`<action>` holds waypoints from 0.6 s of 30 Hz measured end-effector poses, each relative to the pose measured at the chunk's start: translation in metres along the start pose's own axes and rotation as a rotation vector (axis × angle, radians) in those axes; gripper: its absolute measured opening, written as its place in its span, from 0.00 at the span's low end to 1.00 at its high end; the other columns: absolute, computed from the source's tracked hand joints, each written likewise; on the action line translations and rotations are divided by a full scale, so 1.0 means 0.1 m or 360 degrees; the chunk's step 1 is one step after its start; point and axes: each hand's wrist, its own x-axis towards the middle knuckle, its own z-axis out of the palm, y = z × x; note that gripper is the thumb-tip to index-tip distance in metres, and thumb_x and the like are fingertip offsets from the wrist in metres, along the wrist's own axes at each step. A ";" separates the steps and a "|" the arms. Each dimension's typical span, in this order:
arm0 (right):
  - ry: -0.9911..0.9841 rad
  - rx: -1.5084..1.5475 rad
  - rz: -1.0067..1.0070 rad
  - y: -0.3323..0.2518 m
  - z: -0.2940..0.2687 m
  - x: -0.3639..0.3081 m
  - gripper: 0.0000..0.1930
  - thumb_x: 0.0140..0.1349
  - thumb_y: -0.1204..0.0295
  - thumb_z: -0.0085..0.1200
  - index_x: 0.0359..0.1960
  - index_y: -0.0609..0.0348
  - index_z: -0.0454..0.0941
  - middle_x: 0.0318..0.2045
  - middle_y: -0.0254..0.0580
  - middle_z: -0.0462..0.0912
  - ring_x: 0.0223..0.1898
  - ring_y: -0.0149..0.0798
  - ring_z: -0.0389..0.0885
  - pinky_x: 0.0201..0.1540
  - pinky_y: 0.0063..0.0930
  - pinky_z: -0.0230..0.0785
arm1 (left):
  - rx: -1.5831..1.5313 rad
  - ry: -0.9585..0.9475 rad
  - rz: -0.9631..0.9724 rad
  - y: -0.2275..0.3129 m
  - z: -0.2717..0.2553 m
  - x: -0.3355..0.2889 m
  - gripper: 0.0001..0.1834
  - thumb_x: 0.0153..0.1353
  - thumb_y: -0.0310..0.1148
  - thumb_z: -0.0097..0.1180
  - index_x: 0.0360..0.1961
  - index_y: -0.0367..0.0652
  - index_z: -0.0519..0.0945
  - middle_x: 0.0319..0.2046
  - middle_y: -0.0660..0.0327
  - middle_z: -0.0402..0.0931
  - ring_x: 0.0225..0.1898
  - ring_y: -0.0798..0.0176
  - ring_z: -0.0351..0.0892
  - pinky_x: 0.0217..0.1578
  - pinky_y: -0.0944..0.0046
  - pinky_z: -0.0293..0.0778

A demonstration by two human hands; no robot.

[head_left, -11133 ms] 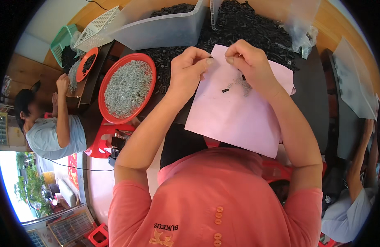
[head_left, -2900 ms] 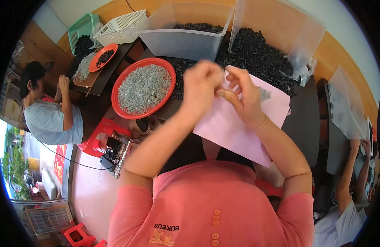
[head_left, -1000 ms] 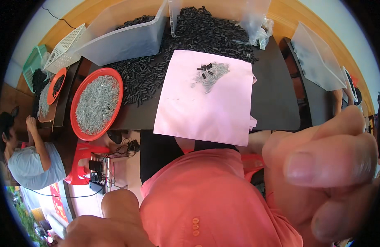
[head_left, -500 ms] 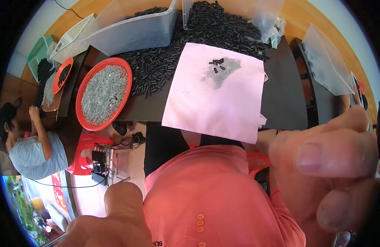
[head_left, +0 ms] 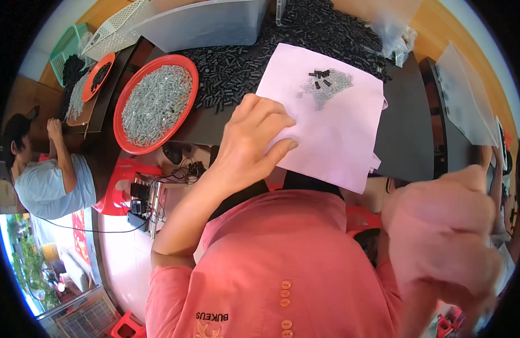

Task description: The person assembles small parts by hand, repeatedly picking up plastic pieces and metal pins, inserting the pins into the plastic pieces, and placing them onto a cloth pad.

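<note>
My left hand (head_left: 253, 141) is over the left edge of a pink cloth (head_left: 327, 141) on the dark table. Its fingers are bent but stand apart from the thumb, with nothing seen between them. On the cloth's upper part lies a thin patch of small clear pieces (head_left: 333, 90), and several short black cylindrical pieces (head_left: 322, 74) rest among them. Large and smeared by motion, my right hand (head_left: 440, 231) is raised close to the camera at the right, beyond the table's near edge. Its fingers look curled, but whether anything is in them does not show.
A red round tray (head_left: 194, 84) of clear pieces stands at the left. Black pieces (head_left: 226, 62) cover the table's back, beside a translucent bin (head_left: 203, 28). Another person (head_left: 51, 174) sits at the far left. A clear panel (head_left: 465, 96) is at the right.
My left hand has come from the lower left, near the camera, up to the cloth's left edge. My right hand stays raised at the right and has become blurred. The view has shifted slightly.
</note>
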 end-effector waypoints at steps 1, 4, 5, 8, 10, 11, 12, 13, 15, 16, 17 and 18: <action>0.0008 0.0031 -0.0032 0.14 0.08 0.09 0.17 0.49 0.74 0.64 0.43 0.59 0.78 0.31 0.44 0.80 0.32 0.48 0.81 0.33 0.36 0.70 | 0.0117 -0.0046 -0.0067 -0.09 0.06 -0.09 0.18 0.46 0.29 0.69 0.40 0.41 0.80 0.42 0.55 0.74 0.47 0.50 0.70 0.43 0.54 0.66; 0.0021 0.0048 -0.0070 0.32 -0.04 -0.05 0.17 0.49 0.74 0.64 0.43 0.59 0.78 0.31 0.44 0.80 0.32 0.49 0.81 0.33 0.36 0.70 | 0.0220 -0.0073 -0.0244 -0.10 0.16 -0.24 0.19 0.47 0.30 0.69 0.43 0.41 0.80 0.48 0.54 0.73 0.50 0.50 0.69 0.48 0.53 0.67; -0.0108 0.0184 0.0070 0.47 0.08 0.04 0.12 0.45 0.69 0.64 0.33 0.55 0.80 0.35 0.39 0.80 0.35 0.48 0.79 0.37 0.38 0.71 | 0.0214 -0.0066 -0.0254 -0.10 0.19 -0.25 0.19 0.47 0.30 0.69 0.43 0.41 0.80 0.48 0.54 0.73 0.50 0.50 0.69 0.48 0.53 0.67; -0.0207 0.0128 0.0043 1.00 0.60 -0.29 0.14 0.46 0.71 0.64 0.37 0.56 0.80 0.39 0.39 0.79 0.39 0.48 0.78 0.40 0.38 0.70 | 0.0190 -0.0078 -0.0277 -0.08 0.25 -0.26 0.20 0.48 0.31 0.68 0.44 0.42 0.80 0.51 0.54 0.71 0.53 0.49 0.67 0.50 0.51 0.65; -0.0504 -0.0098 0.0062 1.11 0.74 -0.42 0.18 0.45 0.76 0.64 0.41 0.59 0.79 0.41 0.45 0.79 0.43 0.51 0.78 0.42 0.39 0.72 | 0.0156 -0.0001 -0.0282 -0.06 0.28 -0.27 0.19 0.45 0.29 0.69 0.41 0.40 0.79 0.48 0.53 0.71 0.52 0.48 0.67 0.47 0.51 0.64; -0.0513 -0.0098 0.0061 1.12 0.76 -0.47 0.18 0.45 0.76 0.64 0.41 0.59 0.79 0.41 0.45 0.79 0.43 0.51 0.78 0.42 0.39 0.72 | 0.0150 0.0001 -0.0289 -0.05 0.30 -0.28 0.19 0.45 0.29 0.69 0.41 0.40 0.79 0.48 0.53 0.71 0.52 0.48 0.67 0.47 0.51 0.64; -0.0504 -0.0175 0.0029 1.12 0.79 -0.51 0.18 0.45 0.75 0.64 0.41 0.59 0.79 0.42 0.44 0.78 0.44 0.50 0.78 0.43 0.40 0.71 | 0.0140 0.0013 -0.0304 -0.04 0.30 -0.30 0.19 0.45 0.29 0.69 0.41 0.40 0.79 0.49 0.53 0.71 0.52 0.48 0.67 0.47 0.51 0.64; -0.0494 -0.0253 -0.0002 1.13 0.81 -0.54 0.18 0.45 0.75 0.64 0.41 0.59 0.79 0.43 0.43 0.77 0.46 0.49 0.77 0.45 0.40 0.71 | 0.0129 0.0025 -0.0317 -0.03 0.30 -0.31 0.19 0.45 0.28 0.68 0.40 0.40 0.79 0.49 0.52 0.71 0.52 0.48 0.67 0.48 0.51 0.64; -0.0442 -0.0222 -0.0018 1.19 0.84 -0.60 0.17 0.45 0.74 0.63 0.41 0.58 0.78 0.42 0.42 0.76 0.46 0.48 0.76 0.45 0.39 0.70 | 0.0097 0.0022 -0.0324 -0.04 0.29 -0.31 0.19 0.45 0.28 0.69 0.40 0.40 0.79 0.49 0.53 0.71 0.52 0.48 0.67 0.48 0.51 0.64; -0.0385 -0.0197 -0.0029 1.21 0.85 -0.61 0.17 0.46 0.72 0.63 0.40 0.57 0.77 0.40 0.41 0.75 0.46 0.47 0.75 0.45 0.38 0.68 | 0.0062 0.0015 -0.0322 -0.04 0.29 -0.30 0.19 0.44 0.28 0.69 0.40 0.40 0.79 0.49 0.53 0.71 0.52 0.48 0.67 0.48 0.51 0.65; -0.0388 -0.0198 -0.0029 1.20 0.85 -0.59 0.17 0.46 0.72 0.63 0.40 0.57 0.77 0.40 0.41 0.75 0.46 0.47 0.75 0.45 0.38 0.68 | 0.0059 0.0017 -0.0324 -0.07 0.29 -0.31 0.19 0.44 0.28 0.69 0.40 0.40 0.79 0.49 0.53 0.71 0.52 0.48 0.67 0.48 0.51 0.65; -0.0411 -0.0172 0.0003 1.17 0.84 -0.57 0.17 0.46 0.74 0.63 0.41 0.57 0.78 0.40 0.42 0.76 0.45 0.49 0.76 0.45 0.39 0.70 | 0.0048 0.0039 -0.0327 -0.09 0.29 -0.31 0.18 0.44 0.27 0.69 0.39 0.40 0.79 0.48 0.54 0.72 0.52 0.49 0.68 0.48 0.51 0.65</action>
